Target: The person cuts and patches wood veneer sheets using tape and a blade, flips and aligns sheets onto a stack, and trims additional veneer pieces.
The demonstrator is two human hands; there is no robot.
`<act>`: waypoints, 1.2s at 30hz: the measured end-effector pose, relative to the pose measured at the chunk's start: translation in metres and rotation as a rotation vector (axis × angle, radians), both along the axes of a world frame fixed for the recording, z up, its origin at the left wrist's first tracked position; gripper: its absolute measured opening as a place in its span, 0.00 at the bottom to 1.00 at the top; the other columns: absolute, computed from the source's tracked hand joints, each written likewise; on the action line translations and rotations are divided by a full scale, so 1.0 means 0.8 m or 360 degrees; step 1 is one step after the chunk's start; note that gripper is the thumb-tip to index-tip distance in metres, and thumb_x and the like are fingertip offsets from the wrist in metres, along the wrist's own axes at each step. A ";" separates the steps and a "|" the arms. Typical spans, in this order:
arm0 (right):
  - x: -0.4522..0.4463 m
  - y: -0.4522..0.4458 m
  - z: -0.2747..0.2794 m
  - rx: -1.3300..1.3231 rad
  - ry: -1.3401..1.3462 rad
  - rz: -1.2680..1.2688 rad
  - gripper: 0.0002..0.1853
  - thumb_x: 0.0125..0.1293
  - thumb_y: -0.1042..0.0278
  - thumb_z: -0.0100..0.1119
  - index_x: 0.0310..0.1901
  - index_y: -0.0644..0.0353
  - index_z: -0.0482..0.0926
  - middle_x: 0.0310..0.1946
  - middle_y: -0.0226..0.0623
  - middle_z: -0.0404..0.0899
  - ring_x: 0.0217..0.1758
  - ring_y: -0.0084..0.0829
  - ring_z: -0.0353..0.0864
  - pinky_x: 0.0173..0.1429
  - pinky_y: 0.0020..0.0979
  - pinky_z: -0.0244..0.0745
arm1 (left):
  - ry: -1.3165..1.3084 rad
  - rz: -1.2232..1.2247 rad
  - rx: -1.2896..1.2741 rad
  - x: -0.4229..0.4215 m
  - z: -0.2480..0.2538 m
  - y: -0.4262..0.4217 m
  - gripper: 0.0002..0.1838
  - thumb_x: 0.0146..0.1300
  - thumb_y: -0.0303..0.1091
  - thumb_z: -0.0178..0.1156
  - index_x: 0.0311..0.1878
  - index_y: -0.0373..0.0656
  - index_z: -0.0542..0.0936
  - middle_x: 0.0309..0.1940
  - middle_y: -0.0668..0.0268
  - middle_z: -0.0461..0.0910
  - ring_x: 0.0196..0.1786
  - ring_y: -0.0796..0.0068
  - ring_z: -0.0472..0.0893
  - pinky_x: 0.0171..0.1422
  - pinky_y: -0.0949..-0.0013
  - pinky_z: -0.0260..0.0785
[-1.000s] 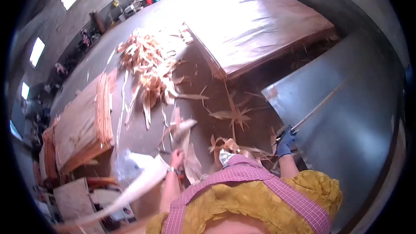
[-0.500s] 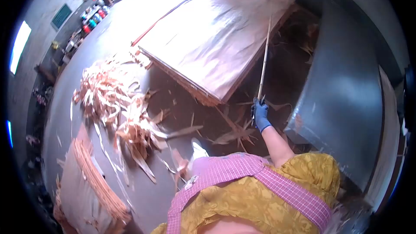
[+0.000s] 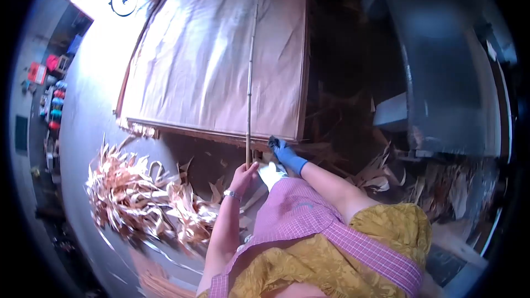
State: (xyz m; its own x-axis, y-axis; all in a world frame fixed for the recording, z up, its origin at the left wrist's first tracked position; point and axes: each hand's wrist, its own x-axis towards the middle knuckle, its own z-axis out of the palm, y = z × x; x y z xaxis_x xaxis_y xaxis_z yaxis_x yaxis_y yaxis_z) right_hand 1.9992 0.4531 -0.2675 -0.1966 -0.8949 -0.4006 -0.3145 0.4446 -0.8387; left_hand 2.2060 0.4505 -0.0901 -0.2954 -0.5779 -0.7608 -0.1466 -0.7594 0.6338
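A long thin bamboo stick [image 3: 250, 77] runs up over the stack of wood veneer sheets [image 3: 212, 72]. My left hand [image 3: 243, 174], bare and with a metal band at its wrist, is closed round the stick's lower end. My right hand [image 3: 287, 153] wears a blue glove with dark fingertips. It is at the front edge of the stack, near the right corner, with its fingers curled. Whether a sheet is between those fingers, I cannot make out. The top sheet is pale pinkish-brown and lightly wrinkled.
Curled veneer strips [image 3: 132, 193] lie heaped on the floor to the left. A large grey metal surface [image 3: 441, 77] stands at the right, with scraps [image 3: 381, 174] below it. Farther off are a wheel [image 3: 124, 0] and coloured items [image 3: 57, 107] along the left wall.
The bamboo stick has passed from my right hand to my left, which has come into view. My right hand has moved to the stack's front edge. The view has turned and come closer.
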 end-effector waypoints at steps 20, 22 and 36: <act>0.035 -0.253 -0.068 0.0679 0.1042 -0.0608 0.19 0.66 0.53 0.57 0.54 0.52 0.72 0.39 0.44 0.82 0.43 0.50 0.83 0.45 0.48 0.78 | -0.0901 -0.0036 -0.0335 0.276 -0.152 -0.246 0.18 0.64 0.37 0.61 0.22 0.38 0.71 0.15 0.73 0.69 0.21 0.85 0.66 0.24 0.72 0.58; 0.077 -0.291 -0.072 0.0204 0.0676 -0.0700 0.23 0.65 0.53 0.58 0.59 0.51 0.70 0.44 0.40 0.83 0.46 0.47 0.83 0.47 0.45 0.78 | -0.0941 -0.0208 -0.0487 0.299 -0.203 -0.288 0.18 0.65 0.39 0.59 0.26 0.35 0.72 0.15 0.63 0.73 0.19 0.73 0.72 0.26 0.62 0.64; 0.454 -0.665 0.193 -0.0366 -0.0309 0.0193 0.31 0.63 0.58 0.66 0.65 0.59 0.70 0.45 0.48 0.82 0.44 0.33 0.82 0.52 0.33 0.75 | -0.0002 0.0184 -0.0268 0.338 -0.391 -0.390 0.18 0.53 0.35 0.75 0.42 0.37 0.81 0.35 0.70 0.80 0.36 0.80 0.77 0.36 0.74 0.69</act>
State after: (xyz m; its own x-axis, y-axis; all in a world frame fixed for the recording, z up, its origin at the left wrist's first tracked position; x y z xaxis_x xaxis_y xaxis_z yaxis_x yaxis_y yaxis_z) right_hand 2.3621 -0.0791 -0.1132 -0.0225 -0.9786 -0.2045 -0.1776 0.2052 -0.9625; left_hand 2.4765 0.1385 -0.4029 -0.2186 -0.7271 -0.6508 -0.0654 -0.6545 0.7532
